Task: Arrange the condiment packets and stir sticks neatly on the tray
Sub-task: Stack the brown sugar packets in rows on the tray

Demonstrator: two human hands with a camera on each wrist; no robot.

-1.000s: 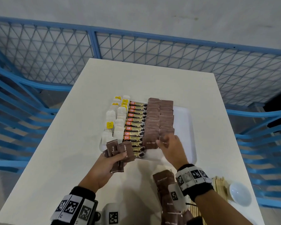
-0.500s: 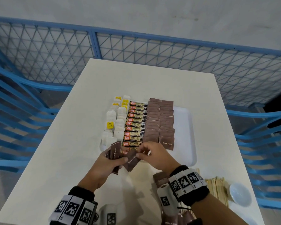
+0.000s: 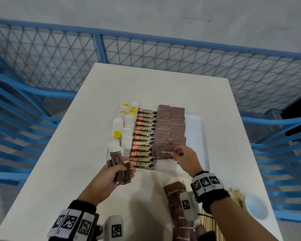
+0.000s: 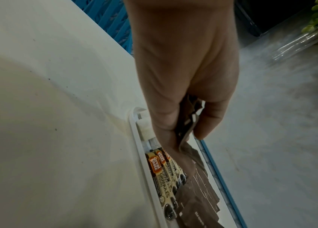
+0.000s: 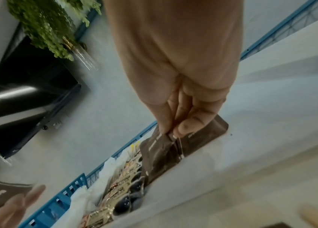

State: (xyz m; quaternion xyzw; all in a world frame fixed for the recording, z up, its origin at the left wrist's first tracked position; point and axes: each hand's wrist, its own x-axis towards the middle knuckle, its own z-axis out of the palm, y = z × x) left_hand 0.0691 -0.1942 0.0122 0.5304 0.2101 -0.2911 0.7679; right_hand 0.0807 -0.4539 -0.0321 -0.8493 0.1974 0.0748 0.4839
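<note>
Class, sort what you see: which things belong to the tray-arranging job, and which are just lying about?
Job: tray; brown sugar packets; coffee sticks; white sachets; stir sticks; left hand; right hand.
Lying about: white bowl; blue fence.

A white tray (image 3: 198, 136) at frame centre holds neat columns: white packets (image 3: 127, 131), coffee sticks (image 3: 143, 136), brown sugar packets (image 3: 170, 129). More brown packets (image 3: 175, 193) and wooden stir sticks (image 3: 235, 195) lie at lower right.

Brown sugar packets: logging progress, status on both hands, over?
Right hand pinches one brown sugar packet at the tray's near rows. Left hand grips a spare bunch. Stir sticks untouched. Nothing blocking.
</note>
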